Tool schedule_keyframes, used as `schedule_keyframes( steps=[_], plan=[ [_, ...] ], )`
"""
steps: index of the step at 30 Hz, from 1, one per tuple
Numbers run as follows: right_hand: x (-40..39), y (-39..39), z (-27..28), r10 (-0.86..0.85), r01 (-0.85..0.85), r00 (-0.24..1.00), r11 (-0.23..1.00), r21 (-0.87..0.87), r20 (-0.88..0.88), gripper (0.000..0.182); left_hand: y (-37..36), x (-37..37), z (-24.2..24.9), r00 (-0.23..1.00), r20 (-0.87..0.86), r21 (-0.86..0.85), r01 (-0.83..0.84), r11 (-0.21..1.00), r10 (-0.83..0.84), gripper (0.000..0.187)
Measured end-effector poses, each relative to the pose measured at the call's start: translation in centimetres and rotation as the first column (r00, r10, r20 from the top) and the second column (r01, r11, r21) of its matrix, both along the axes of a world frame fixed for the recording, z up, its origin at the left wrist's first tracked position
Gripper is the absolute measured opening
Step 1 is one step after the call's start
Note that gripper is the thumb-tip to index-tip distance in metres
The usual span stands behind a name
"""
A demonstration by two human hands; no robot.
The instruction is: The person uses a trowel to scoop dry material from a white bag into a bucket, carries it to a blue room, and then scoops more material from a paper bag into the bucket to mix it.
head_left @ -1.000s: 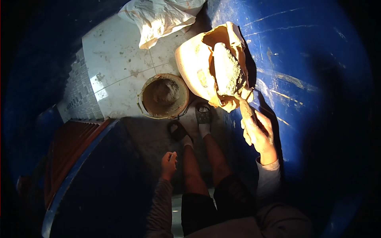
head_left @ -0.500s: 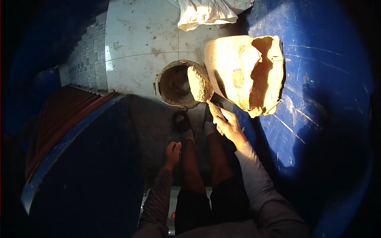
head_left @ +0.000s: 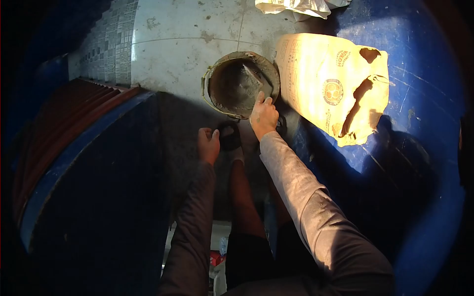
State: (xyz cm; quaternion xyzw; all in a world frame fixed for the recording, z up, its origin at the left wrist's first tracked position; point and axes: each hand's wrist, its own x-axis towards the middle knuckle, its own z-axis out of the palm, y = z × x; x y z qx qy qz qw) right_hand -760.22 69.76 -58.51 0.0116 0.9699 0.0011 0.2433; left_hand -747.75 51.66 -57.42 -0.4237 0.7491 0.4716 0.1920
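Note:
My right hand (head_left: 264, 116) is closed around the handle of a trowel (head_left: 253, 75). The trowel's blade is down inside a round bucket (head_left: 204, 85) coated with grey residue, and the hand hides most of the handle. Grey material (head_left: 231, 89) covers the bucket's inside. To the bucket's lower left hovers my left hand (head_left: 209, 146), bare, its fingers loosely bent and the thumb held apart. A torn paper sack (head_left: 308, 74) with printing on it leans close against the bucket's right side.
A white sack (head_left: 296, 6) lies at the top edge. Blue panels (head_left: 419, 74) rise on the right, and a curved blue edge (head_left: 94, 133) with reddish-brown slats (head_left: 64, 128) stands left. Stained pale tiles (head_left: 182, 24) form the floor. My sandalled foot (head_left: 229, 135) is just below the bucket.
My right hand has moved the trowel from above the bucket's right rim, loaded with pale powder, down into the bucket. My left hand has come nearer the bucket. The view has shifted.

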Motion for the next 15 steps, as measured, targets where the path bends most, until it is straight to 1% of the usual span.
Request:
schedule_keyframes(
  steps=[1,3,4,5,6,7,8,9,11,12,13,14,15],
  plan=[
    [0.1,0.4,0.0,0.017,-0.017,1.000,1.000,0.005,-0.005,0.034,-0.4,-1.1,-1.9,1.000,-0.021,-0.098,-0.006,0.995,0.004,0.040],
    [0.7,1.3,0.0,0.080,-0.082,0.996,0.996,0.038,0.048,0.039,-1.6,-3.6,-5.0,0.998,-0.058,-0.099,-0.025,0.995,0.019,0.060],
    [0.5,1.9,0.1,0.062,-0.066,0.990,0.997,0.030,0.128,0.053,-1.8,-5.3,-5.5,0.998,-0.046,-0.112,-0.037,0.993,0.032,0.066],
    [0.3,2.4,0.2,0.083,-0.088,0.988,0.996,0.031,0.133,0.053,-2.1,-6.9,-5.7,0.998,-0.033,-0.130,-0.052,0.990,0.049,0.071],
    [0.4,3.0,0.7,0.061,-0.066,0.983,0.998,0.023,0.175,0.060,-2.2,-7.8,-6.9,0.997,-0.026,-0.128,-0.070,0.989,0.067,0.071],
    [0.1,3.6,1.3,0.038,-0.043,0.976,0.999,0.017,0.215,0.067,-2.2,-8.8,-8.1,0.994,-0.056,-0.063,-0.101,0.993,0.097,0.072],
    [-0.4,3.9,1.9,0.003,-0.010,0.963,1.000,0.024,0.268,0.079,-2.5,-9.4,-8.9,0.989,-0.087,-0.003,-0.123,0.992,0.122,0.073],
    [-0.4,4.5,1.9,0.010,-0.017,0.962,1.000,0.023,0.272,0.079,-2.4,-9.7,-8.9,0.988,-0.083,-0.004,-0.129,0.992,0.129,0.073],
    [-0.4,5.7,1.9,0.048,-0.049,0.958,0.999,-0.003,0.282,0.079,-1.8,-11.2,-7.6,0.979,-0.051,0.022,-0.197,0.980,0.198,0.063],
    [-0.2,6.4,1.7,0.055,-0.053,0.956,0.998,-0.017,0.287,0.080,-1.2,-11.8,-6.0,0.979,-0.050,0.023,-0.196,0.980,0.197,0.063],
    [-0.2,6.8,1.9,0.053,-0.050,0.958,0.999,-0.017,0.283,0.080,-0.5,-12.2,-3.6,0.971,-0.087,-0.019,-0.225,0.974,0.223,0.049],
    [-0.3,7.1,2.5,0.066,-0.054,0.957,0.997,-0.052,0.283,0.079,0.1,-12.4,-1.9,0.961,-0.129,-0.059,-0.255,0.965,0.246,0.035],
    [-0.3,7.3,3.1,0.076,-0.053,0.956,0.995,-0.089,0.282,0.079,0.5,-11.7,-2.0,0.945,-0.170,0.163,-0.253,0.954,0.280,0.026]
  ],
)
